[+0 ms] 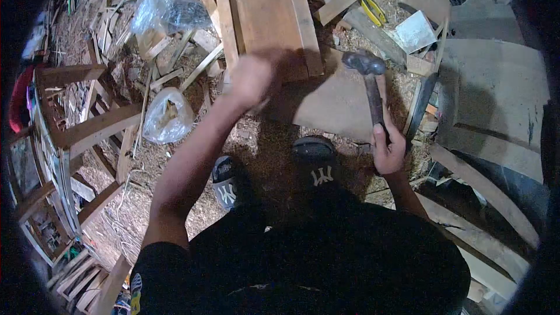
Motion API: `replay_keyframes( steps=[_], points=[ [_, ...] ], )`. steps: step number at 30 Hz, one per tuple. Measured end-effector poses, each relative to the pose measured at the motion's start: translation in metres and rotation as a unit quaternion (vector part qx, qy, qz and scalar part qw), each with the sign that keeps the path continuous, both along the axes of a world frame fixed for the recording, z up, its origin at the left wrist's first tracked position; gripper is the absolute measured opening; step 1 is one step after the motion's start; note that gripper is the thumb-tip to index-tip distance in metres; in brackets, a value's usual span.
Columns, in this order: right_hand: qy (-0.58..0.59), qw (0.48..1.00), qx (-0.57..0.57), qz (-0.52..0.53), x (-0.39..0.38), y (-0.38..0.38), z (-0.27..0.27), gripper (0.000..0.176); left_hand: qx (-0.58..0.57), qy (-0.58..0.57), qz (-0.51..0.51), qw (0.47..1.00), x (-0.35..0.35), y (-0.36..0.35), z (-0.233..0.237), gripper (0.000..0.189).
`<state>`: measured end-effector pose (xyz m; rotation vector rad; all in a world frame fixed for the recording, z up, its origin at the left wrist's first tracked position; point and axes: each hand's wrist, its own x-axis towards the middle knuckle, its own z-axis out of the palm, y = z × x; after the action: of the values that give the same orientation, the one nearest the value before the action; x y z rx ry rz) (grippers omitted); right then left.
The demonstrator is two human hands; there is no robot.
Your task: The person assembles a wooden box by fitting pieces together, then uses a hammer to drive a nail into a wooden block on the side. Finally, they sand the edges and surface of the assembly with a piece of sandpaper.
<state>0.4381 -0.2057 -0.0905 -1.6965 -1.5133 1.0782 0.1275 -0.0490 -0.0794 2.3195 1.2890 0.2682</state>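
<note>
My right hand (pixel 389 150) is wrapped round the handle of a hammer (pixel 374 96), whose dark metal head points away from me above a flat board (pixel 335 102). At the lower left corner of a framed wooden panel (pixel 269 20) is my left hand (pixel 255 79), smeared by motion. Its fingers cannot be made out, nor whether it holds anything. The panel lies in front of my feet, with lighter strips along its sides.
Wooden frames (pixel 93 134) stand at the left. Plastic bags (pixel 169 115) lie among wood scraps and shavings. Yellow-handled pliers (pixel 372 10) and a white block (pixel 415 31) are at the upper right. Large panels (pixel 496 90) lean at the right.
</note>
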Motion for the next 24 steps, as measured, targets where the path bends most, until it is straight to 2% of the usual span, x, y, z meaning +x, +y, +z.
replay_keyframes(
  steps=[1,2,3,4,5,6,8,11,12,15,18,20,21,23,24],
  points=[
    [0.001,1.0,-0.002,-0.006,0.002,-0.001,-0.002,0.047,-0.194,-0.044,0.099,0.975,-0.001,0.007,0.022,0.038],
    [0.021,0.999,-0.038,-0.032,0.007,-0.004,-0.004,0.047,-0.055,-0.128,0.046,0.989,-0.007,0.011,0.011,0.035],
    [0.043,0.995,-0.076,-0.056,0.01,-0.007,-0.005,0.048,-0.061,-0.124,0.042,0.989,-0.002,0.005,0.008,0.035],
    [0.05,0.997,-0.016,-0.057,0.008,-0.005,-0.015,0.047,0.034,-0.06,-0.007,0.998,0.007,0.003,0.008,0.039],
    [0.055,0.997,-0.011,-0.054,0.006,-0.005,-0.016,0.047,0.133,0.007,-0.053,0.99,0.014,0.002,0.006,0.043],
    [0.06,0.996,-0.026,-0.06,0.003,-0.006,-0.014,0.047,0.185,0.082,-0.042,0.978,0.017,-0.009,-0.01,0.051],
    [0.064,0.995,-0.038,-0.072,0.003,-0.003,-0.014,0.047,0.202,0.101,-0.052,0.973,0.003,-0.023,-0.048,0.054],
    [0.045,0.993,-0.096,-0.058,0.007,-0.01,-0.018,0.047,0.217,0.114,-0.083,0.966,0.001,-0.03,-0.07,0.06],
    [0.006,0.997,-0.067,-0.044,0.012,-0.013,-0.027,0.047,0.188,0.109,-0.08,0.973,0.005,-0.03,-0.068,0.059],
    [0.01,1.0,-0.02,-0.019,0.017,-0.013,-0.038,0.047,0.157,0.121,-0.073,0.977,0.006,-0.027,-0.059,0.058],
    [0.03,0.999,-0.031,-0.028,0.016,-0.012,-0.038,0.046,0.147,0.108,-0.088,0.979,0.01,-0.022,-0.041,0.059],
    [0.021,0.999,-0.03,-0.03,0.018,-0.015,-0.043,0.046,0.135,-0.016,0.034,0.99,0.019,-0.006,-0.011,0.059],
    [0.021,0.999,-0.033,-0.031,0.019,-0.018,-0.045,0.046,0.156,-0.119,0.048,0.979,0.022,0.011,0.005,0.051],
    [0.022,0.999,-0.025,-0.027,0.019,-0.016,-0.048,0.045,0.2,-0.175,0.056,0.963,0.02,0.043,0.013,0.04],
    [0.001,0.999,-0.028,-0.024,0.019,-0.017,-0.047,0.045,0.157,-0.211,0.032,0.964,0.016,0.049,0.034,0.034]
  ],
)
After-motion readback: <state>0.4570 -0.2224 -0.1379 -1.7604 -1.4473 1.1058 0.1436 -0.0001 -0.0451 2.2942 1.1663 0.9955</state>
